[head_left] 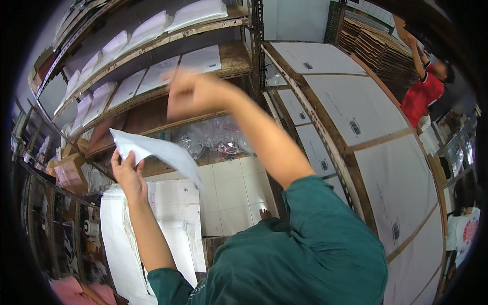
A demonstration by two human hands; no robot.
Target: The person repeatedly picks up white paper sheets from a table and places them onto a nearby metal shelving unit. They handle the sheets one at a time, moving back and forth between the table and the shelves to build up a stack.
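My left hand (130,175) grips a thin white sheet of paper (160,152) by its lower left edge, the thumb and fingertips pressed on it. The sheet is tilted, and its far right end sags and curls down; whether it is one sheet or several I cannot tell. My right hand (195,94) is raised in front of the shelves and smeared by motion, so its fingers do not show clearly. Behind it, flat white sheets (201,58) lie side by side on a wooden shelf (236,56). Fuller paper stacks (197,14) line the shelf above.
Tall stacks of white paper (119,244) stand below my left forearm. At right, a rack (325,122) bears large white sheets (351,109). Clear plastic bags (213,134) fill the lowest shelf. A person in red (424,94) reaches toward piled brown cardboard (371,48). Cardboard box (70,173) at left.
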